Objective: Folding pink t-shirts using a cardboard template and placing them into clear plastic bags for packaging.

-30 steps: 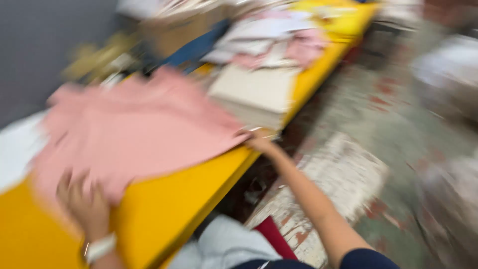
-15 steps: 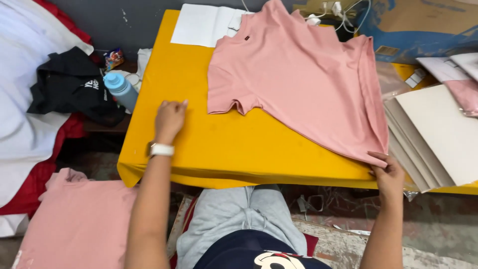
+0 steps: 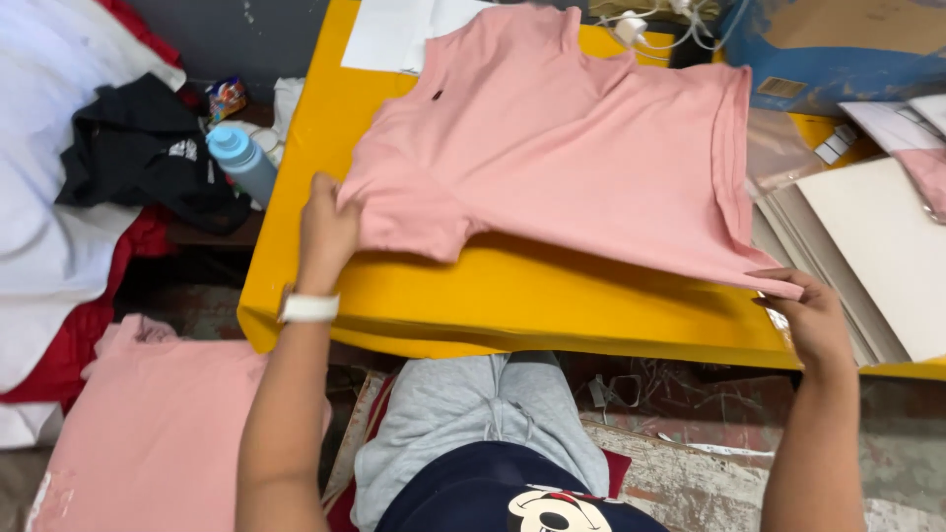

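A pink T-shirt (image 3: 572, 158) lies spread face down on the yellow table (image 3: 512, 296), neck toward the far side. My left hand (image 3: 325, 232), with a white wristband, grips the shirt's left sleeve near the table's left end. My right hand (image 3: 813, 315) pinches the shirt's bottom right corner at the table's front edge.
Grey cardboard sheets (image 3: 877, 246) lie stacked at the right. A white sheet (image 3: 394, 34) and cables (image 3: 650, 25) sit at the far side. A blue bottle (image 3: 241, 163) and black garment (image 3: 148, 148) are left of the table. Another pink garment (image 3: 148, 433) lies below left.
My left hand moved from the bare yellow table onto the shirt's left sleeve. My right hand stays on the shirt's bottom corner. The view steadied after a fast head swing.
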